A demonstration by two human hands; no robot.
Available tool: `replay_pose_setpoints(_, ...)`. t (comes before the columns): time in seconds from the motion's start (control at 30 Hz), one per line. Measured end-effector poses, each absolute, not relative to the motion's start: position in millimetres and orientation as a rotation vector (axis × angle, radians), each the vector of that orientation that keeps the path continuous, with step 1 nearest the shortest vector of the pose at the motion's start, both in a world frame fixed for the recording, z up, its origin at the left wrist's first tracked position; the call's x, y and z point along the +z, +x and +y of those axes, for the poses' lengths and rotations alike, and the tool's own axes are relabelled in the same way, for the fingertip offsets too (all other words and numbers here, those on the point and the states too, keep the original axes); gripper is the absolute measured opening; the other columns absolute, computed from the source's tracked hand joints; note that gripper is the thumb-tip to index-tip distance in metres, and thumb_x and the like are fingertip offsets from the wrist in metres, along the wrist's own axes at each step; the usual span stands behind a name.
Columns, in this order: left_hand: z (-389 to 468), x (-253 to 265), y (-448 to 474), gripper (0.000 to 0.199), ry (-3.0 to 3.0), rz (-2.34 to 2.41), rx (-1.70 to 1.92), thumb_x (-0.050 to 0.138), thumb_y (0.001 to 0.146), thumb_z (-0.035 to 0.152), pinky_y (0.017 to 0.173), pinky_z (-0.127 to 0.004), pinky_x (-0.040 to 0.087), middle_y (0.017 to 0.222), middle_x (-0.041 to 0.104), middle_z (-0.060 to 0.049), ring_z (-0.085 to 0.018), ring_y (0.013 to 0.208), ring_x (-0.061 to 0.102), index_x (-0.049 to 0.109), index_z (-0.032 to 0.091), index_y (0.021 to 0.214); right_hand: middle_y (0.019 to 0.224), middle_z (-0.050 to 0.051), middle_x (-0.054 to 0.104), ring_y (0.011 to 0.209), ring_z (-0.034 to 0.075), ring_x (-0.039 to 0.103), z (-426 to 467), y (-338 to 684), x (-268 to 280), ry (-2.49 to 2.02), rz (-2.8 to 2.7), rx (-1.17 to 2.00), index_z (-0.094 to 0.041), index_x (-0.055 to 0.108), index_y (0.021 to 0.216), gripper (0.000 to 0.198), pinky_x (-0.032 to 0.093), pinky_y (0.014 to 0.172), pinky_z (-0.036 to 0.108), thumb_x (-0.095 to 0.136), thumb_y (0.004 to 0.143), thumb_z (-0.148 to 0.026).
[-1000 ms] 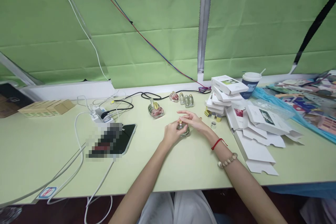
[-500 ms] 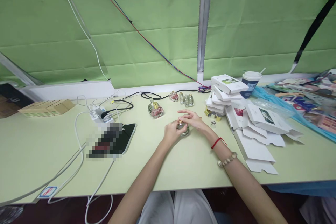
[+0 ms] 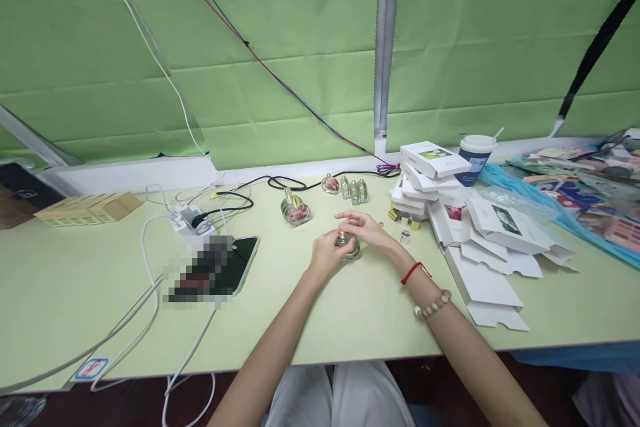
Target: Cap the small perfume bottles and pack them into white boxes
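A small glass perfume bottle (image 3: 352,252) stands on the table in front of me, partly covered by my fingers. My left hand (image 3: 326,255) is closed round its left side. From the right, my right hand (image 3: 366,229) reaches over the bottle, thumb and fingertips at its gold-coloured neck; the other fingers are loosely bent. Beyond my hands are several more glass bottles: a group with pink contents (image 3: 298,212), a round pink one (image 3: 330,183) and small clear ones (image 3: 355,191). Gold caps (image 3: 415,222) and a silver cap (image 3: 405,237) lie right of my right hand.
White cartons (image 3: 487,280) lie in a heap on the right, with a stack of boxes (image 3: 434,160) behind. Near them stands a paper cup (image 3: 474,159). Left are a phone (image 3: 246,260), a plugged power strip (image 3: 190,219), loose cables and small tan boxes (image 3: 90,207).
My right fingers have curled slightly more over the bottle top. The bottle and my left hand stay in place; the camera view has shifted a little.
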State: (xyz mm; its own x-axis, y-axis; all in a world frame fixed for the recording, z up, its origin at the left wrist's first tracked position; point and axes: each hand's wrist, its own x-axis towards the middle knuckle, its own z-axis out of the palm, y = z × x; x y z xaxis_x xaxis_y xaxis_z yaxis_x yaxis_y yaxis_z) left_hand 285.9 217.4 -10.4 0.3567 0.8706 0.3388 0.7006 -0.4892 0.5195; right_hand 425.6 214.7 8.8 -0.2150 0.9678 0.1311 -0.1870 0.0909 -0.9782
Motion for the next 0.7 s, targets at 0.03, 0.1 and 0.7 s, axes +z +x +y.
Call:
replay_pose_setpoints(0.03,217.2,-10.3,286.0,0.03,2.338,1.405,0.841,0.048,0.077,0.043,0.056,-0.023,0.033,0.065,0.064,-0.001,-0.012,0.058,0.054,0.063,0.017,0.077,0.07,-0.001,0.062,0.065,0.008,0.055,214.9,425.1,8.7,-0.879,-1.29,1.362,-0.015,0.062,0.099,0.037,0.041,0.063,0.021,0.07,0.065,-0.027)
replay_pose_setpoints(0.1,217.1,-10.4,286.0,0.031,2.337,1.415,0.829,0.048,0.077,0.044,0.057,-0.023,0.033,0.066,0.065,-0.001,-0.012,0.059,0.054,0.064,0.017,0.078,0.07,-0.002,0.061,0.064,0.008,0.054,215.4,424.5,8.2,-0.874,-1.297,1.359,-0.014,0.062,0.098,0.036,0.04,0.062,0.021,0.069,0.065,-0.027)
replay_pose_setpoints(0.7,217.4,-11.5,286.8,0.03,2.331,1.387,0.851,0.049,0.076,0.042,0.055,-0.022,0.031,0.06,0.06,0.0,-0.011,0.055,0.052,0.062,0.016,0.072,0.067,-0.002,0.061,0.062,0.009,0.054,218.2,424.9,4.7,-0.874,-1.296,1.366,-0.014,0.062,0.098,0.037,0.04,0.06,0.021,0.067,0.064,-0.027)
